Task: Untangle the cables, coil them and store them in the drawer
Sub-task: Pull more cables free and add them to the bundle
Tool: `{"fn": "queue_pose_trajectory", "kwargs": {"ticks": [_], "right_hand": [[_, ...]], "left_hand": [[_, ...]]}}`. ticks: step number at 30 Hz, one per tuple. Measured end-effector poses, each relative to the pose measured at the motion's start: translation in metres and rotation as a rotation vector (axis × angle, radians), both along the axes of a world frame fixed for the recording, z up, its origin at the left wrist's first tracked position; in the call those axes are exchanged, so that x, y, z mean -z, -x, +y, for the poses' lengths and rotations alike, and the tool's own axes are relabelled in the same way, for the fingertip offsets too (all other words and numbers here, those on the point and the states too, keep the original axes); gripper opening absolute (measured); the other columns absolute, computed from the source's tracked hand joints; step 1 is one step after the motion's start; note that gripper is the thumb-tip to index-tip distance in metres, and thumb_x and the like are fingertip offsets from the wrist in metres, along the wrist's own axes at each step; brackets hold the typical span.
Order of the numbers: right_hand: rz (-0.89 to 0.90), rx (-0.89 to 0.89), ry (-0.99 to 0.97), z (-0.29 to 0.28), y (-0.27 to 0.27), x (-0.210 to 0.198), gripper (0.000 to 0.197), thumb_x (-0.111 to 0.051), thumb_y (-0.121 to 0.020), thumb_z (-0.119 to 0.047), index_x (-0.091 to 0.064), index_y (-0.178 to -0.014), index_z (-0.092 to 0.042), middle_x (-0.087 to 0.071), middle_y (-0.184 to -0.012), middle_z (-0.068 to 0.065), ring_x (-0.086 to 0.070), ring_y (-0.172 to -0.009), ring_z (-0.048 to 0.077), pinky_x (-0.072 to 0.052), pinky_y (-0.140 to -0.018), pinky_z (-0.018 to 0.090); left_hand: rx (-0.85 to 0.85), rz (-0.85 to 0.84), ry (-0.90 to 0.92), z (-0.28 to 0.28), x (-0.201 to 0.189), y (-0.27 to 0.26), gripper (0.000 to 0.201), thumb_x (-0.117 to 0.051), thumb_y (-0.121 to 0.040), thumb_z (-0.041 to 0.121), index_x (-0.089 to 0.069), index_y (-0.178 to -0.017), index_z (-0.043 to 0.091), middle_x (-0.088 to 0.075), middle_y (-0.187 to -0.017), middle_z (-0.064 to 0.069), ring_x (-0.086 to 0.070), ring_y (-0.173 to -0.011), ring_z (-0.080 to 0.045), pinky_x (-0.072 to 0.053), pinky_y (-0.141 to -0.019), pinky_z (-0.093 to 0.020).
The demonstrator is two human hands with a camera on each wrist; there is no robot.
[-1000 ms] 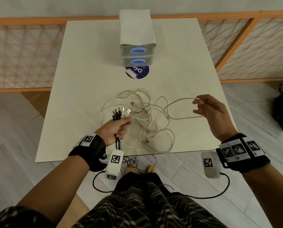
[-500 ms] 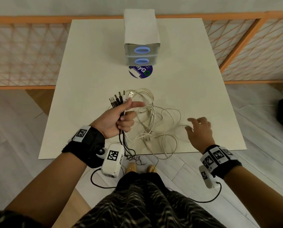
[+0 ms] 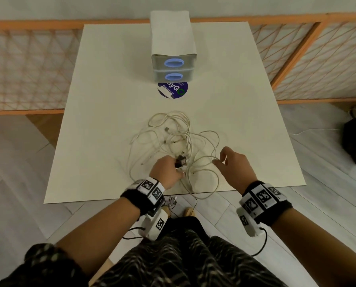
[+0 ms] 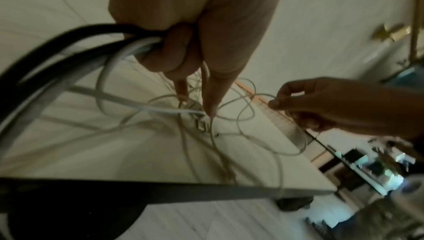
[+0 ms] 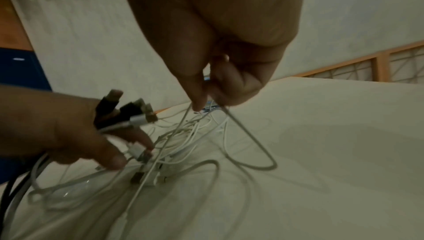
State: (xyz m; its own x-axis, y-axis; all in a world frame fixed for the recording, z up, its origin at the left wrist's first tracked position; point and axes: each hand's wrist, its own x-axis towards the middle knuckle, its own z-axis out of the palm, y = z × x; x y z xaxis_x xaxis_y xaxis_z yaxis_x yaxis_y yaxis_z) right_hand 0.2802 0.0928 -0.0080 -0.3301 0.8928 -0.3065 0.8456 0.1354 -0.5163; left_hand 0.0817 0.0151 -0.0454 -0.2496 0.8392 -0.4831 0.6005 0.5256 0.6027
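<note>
While the drawer unit (image 3: 173, 65) stands well beyond both hands with its two drawers pushed in, nothing of their contents can be seen behind the blue oval handles. White cables (image 3: 173, 137) sprawl in a loose tangle on the table (image 3: 102, 125) just ahead of the hands, with a few loops hanging over the near edge. The left hand (image 3: 166, 170) is fisted round a bundle of black and white cables; its plug ends (image 5: 135, 112) fan out above the fist, pointing up and away from the person, while the bundle's long run drops from below the fist toward the floor. That hand's forefinger reaches down into the tangle. Just to its right, the right hand (image 3: 234, 166) is partly closed, thumb and forefinger pinching one white strand (image 5: 250, 146), which hangs below the fingers in a long narrow loop reaching down to the table. A round blue sticker (image 3: 173, 91) lies flat between the tangle and the drawer unit.
</note>
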Motion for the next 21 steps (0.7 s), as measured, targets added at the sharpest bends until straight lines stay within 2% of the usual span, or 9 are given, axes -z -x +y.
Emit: {"fn": "queue_pose_trajectory", "kwargs": {"ticks": [2,5,7,10,13,14,17,19,21], "right_hand": [[0.005,0.032,0.077,0.004,-0.005,0.003,0.024,-0.060,-0.088,-0.033,-0.048,-0.082,-0.013,-0.058,-0.066,0.004,-0.060,-0.063,0.023,-0.046,-0.056,0.033],[0.035,0.068,0.171,0.005,-0.011,0.006,0.019,-0.058,-0.090,-0.025,-0.048,-0.081,-0.012,-0.063,-0.072,0.009,-0.068,-0.064,0.024,-0.046,-0.051,0.029],[0.045,0.079,0.161,0.002,-0.013,0.008,0.018,-0.056,-0.091,-0.024,-0.048,-0.082,-0.011,-0.063,-0.075,0.008,-0.064,-0.067,0.025,-0.046,-0.056,0.030],[0.075,0.089,0.186,-0.004,-0.010,0.006,0.024,-0.057,-0.089,-0.039,-0.051,-0.093,-0.016,-0.063,-0.083,0.003,-0.059,-0.075,0.020,-0.046,-0.062,0.028],[0.037,-0.004,0.293,-0.009,-0.001,0.003,0.034,-0.058,-0.085,-0.052,-0.047,-0.102,-0.024,-0.068,-0.080,0.001,-0.061,-0.063,0.011,-0.042,-0.055,0.021],[0.040,-0.029,0.334,-0.009,0.004,0.003,0.034,-0.058,-0.085,-0.052,-0.046,-0.104,-0.026,-0.070,-0.075,0.001,-0.061,-0.059,0.008,-0.042,-0.053,0.019],[0.260,0.101,0.547,-0.001,0.019,-0.006,0.036,-0.057,-0.090,-0.039,-0.056,-0.107,-0.006,-0.068,-0.073,0.006,-0.062,-0.055,0.014,-0.046,-0.051,0.022],[0.486,0.216,0.737,0.007,0.027,-0.017,0.030,-0.049,-0.096,-0.020,-0.057,-0.114,0.003,-0.066,-0.074,0.012,-0.060,-0.055,0.016,-0.047,-0.051,0.022],[0.690,0.268,0.908,0.018,0.030,-0.030,0.024,-0.042,-0.094,-0.002,-0.055,-0.113,0.003,-0.066,-0.079,0.016,-0.062,-0.059,0.017,-0.053,-0.055,0.023]], "left_hand": [[0.016,0.098,-0.023,0.000,0.005,-0.003,0.019,-0.067,-0.078,0.025,-0.063,-0.083,0.007,-0.065,-0.081,-0.008,-0.065,-0.087,-0.031,-0.046,-0.065,-0.031],[0.011,0.087,-0.003,0.000,0.001,0.000,0.023,-0.068,-0.082,0.027,-0.070,-0.094,0.007,-0.071,-0.093,-0.013,-0.065,-0.090,-0.030,-0.047,-0.069,-0.030],[-0.036,0.019,-0.053,-0.002,-0.007,0.004,0.024,-0.071,-0.080,0.031,-0.073,-0.093,0.010,-0.073,-0.088,-0.010,-0.066,-0.085,-0.023,-0.043,-0.066,-0.025],[-0.129,-0.139,-0.129,-0.007,-0.020,0.014,0.024,-0.076,-0.076,0.033,-0.074,-0.085,0.011,-0.073,-0.080,-0.007,-0.063,-0.076,-0.015,-0.044,-0.065,-0.021],[-0.115,-0.353,-0.154,-0.014,-0.034,0.024,0.046,-0.078,-0.067,0.042,-0.072,-0.085,0.000,-0.070,-0.079,-0.005,-0.058,-0.075,-0.009,-0.042,-0.072,-0.020],[-0.085,-0.391,-0.159,-0.016,-0.042,0.027,0.039,-0.078,-0.069,0.039,-0.072,-0.083,0.003,-0.069,-0.078,-0.002,-0.058,-0.075,-0.006,-0.042,-0.073,-0.019],[0.062,-0.431,-0.155,-0.021,-0.066,0.027,0.008,-0.078,-0.076,0.016,-0.073,-0.077,0.010,-0.067,-0.066,0.013,-0.054,-0.063,0.006,-0.039,-0.063,-0.008],[0.164,-0.386,-0.177,-0.024,-0.073,0.025,0.023,-0.078,-0.075,0.014,-0.060,-0.061,0.012,-0.050,-0.048,0.018,-0.043,-0.050,0.005,-0.032,-0.054,-0.007],[0.194,-0.354,-0.187,-0.025,-0.071,0.024,0.039,-0.079,-0.074,0.015,-0.045,-0.055,0.014,-0.039,-0.047,0.014,-0.036,-0.047,0.002,-0.028,-0.050,-0.010]]}}
